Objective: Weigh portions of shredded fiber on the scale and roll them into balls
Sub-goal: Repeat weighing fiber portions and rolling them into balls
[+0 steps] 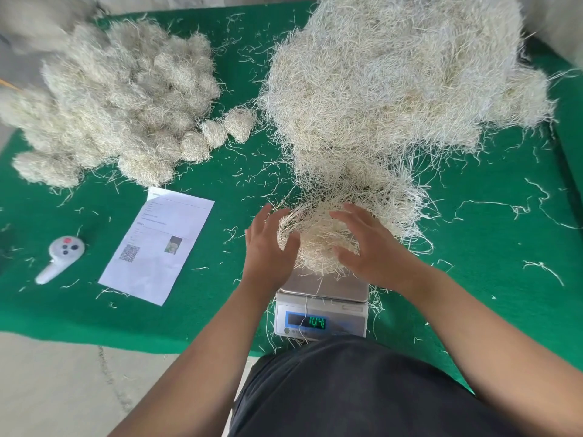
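Fingers on both hands are spread and nearly straight, cupping rather than clamping: the left hand (272,244) lies against the left flank of the portion of fiber (317,238) and the right hand (369,244) against its right and near side, with no finger curled tight round the strands. That portion sits on the steel pan of the scale (321,305), near centre, and the green readout looks like 10.4, though the digits are slightly blurred. To do this step well, I would lift both palms clear before trusting the number, since any pressing weight will falsify it; then gather stray ends inward from below, because several strands hang over the pan's near edge and one trails across the display. The far side of the portion runs into the big loose pile (394,89), so it should be parted from that pile or the reading may drag. Rolling wants open room: bare green mat (220,190) lies left of the scale, between it and the printed sheet (157,244), and more to the right. Finished balls (120,102) are heaped far left, so a rolled ball travels over the sheet and past the white remote (64,255). The mat's near edge meets the floor just left of the person's lap.
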The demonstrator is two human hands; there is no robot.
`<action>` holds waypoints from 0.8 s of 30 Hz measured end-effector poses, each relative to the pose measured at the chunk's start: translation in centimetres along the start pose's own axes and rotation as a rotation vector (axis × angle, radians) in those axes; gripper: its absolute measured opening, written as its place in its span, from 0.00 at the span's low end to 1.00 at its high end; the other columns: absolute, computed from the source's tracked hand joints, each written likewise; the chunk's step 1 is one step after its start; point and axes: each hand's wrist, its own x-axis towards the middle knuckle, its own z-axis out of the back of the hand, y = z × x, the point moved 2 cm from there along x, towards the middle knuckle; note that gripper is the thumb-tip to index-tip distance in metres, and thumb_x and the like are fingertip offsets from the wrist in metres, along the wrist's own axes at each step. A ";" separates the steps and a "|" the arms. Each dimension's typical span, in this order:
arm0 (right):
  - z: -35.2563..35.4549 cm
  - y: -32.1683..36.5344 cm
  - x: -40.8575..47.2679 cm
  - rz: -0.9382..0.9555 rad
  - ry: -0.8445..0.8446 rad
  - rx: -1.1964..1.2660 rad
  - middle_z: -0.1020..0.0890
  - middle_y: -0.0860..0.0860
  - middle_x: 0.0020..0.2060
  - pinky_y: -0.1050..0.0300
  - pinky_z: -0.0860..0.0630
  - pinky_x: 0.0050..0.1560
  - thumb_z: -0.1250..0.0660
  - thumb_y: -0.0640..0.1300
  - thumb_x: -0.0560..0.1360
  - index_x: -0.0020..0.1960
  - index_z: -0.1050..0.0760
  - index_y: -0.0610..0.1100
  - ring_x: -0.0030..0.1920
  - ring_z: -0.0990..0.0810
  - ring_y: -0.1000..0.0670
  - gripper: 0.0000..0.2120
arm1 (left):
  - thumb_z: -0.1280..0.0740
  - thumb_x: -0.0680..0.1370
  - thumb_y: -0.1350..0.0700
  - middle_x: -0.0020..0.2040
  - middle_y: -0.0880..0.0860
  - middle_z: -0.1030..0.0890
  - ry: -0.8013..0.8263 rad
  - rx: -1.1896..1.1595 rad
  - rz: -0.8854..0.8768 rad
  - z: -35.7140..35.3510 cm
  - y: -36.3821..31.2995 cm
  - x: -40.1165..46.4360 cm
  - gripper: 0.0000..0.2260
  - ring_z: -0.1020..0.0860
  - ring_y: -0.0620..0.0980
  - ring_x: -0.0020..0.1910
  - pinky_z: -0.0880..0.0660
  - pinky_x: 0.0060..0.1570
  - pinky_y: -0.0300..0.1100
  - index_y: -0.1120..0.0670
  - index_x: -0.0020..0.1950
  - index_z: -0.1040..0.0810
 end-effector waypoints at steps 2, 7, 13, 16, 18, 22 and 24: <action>-0.5 -0.5 0.5 -0.016 0.004 -0.030 0.54 0.62 0.82 0.34 0.48 0.79 0.30 0.57 0.77 0.80 0.52 0.68 0.83 0.53 0.45 0.40 | 0.35 0.82 0.43 0.84 0.45 0.48 0.001 -0.065 0.164 -0.3 0.8 0.7 0.25 0.48 0.56 0.83 0.46 0.78 0.65 0.38 0.79 0.37; -3.6 -1.1 3.1 -0.128 0.164 -0.093 0.66 0.56 0.81 0.31 0.60 0.74 0.28 0.53 0.70 0.77 0.68 0.72 0.81 0.63 0.38 0.56 | 0.41 0.85 0.43 0.82 0.59 0.38 0.208 -0.324 0.414 -2.1 1.0 2.1 0.28 0.36 0.63 0.78 0.39 0.76 0.65 0.42 0.84 0.46; -6.5 -0.5 4.2 -0.053 0.072 -0.097 0.32 0.43 0.75 0.42 0.40 0.77 0.28 0.46 0.77 0.81 0.45 0.48 0.76 0.36 0.39 0.39 | 0.45 0.87 0.45 0.59 0.46 0.20 0.251 -0.379 0.378 -3.5 -1.4 1.7 0.16 0.25 0.55 0.67 0.29 0.64 0.49 0.50 0.68 0.25; -6.3 0.8 3.8 -0.060 0.041 0.250 0.23 0.50 0.61 0.46 0.24 0.64 0.27 0.39 0.76 0.71 0.35 0.55 0.59 0.22 0.49 0.29 | 0.44 0.87 0.46 0.51 0.37 0.24 0.201 -0.533 0.412 -3.8 -3.0 1.2 0.09 0.24 0.38 0.52 0.32 0.48 0.35 0.41 0.60 0.24; -5.4 2.2 3.5 -0.054 -0.038 0.533 0.22 0.47 0.59 0.45 0.21 0.59 0.27 0.32 0.74 0.69 0.35 0.59 0.57 0.19 0.47 0.34 | 0.38 0.85 0.48 0.55 0.39 0.21 0.125 -0.708 0.407 -3.7 -4.2 1.1 0.11 0.23 0.36 0.54 0.27 0.54 0.36 0.46 0.67 0.24; -3.0 5.4 3.0 0.140 -0.257 0.523 0.33 0.48 0.69 0.46 0.25 0.69 0.25 0.32 0.70 0.74 0.48 0.64 0.69 0.28 0.46 0.48 | 0.31 0.78 0.54 0.53 0.57 0.14 -0.036 -1.019 0.469 -1.8 -6.4 2.1 0.12 0.14 0.57 0.50 0.17 0.49 0.53 0.54 0.61 0.21; -1.1 6.0 2.2 0.178 -0.404 0.356 0.41 0.57 0.68 0.42 0.34 0.74 0.24 0.42 0.66 0.79 0.53 0.62 0.72 0.37 0.47 0.53 | 0.33 0.77 0.53 0.52 0.60 0.17 0.082 -1.156 0.533 -1.0 -7.2 2.6 0.15 0.16 0.59 0.49 0.20 0.47 0.51 0.60 0.61 0.23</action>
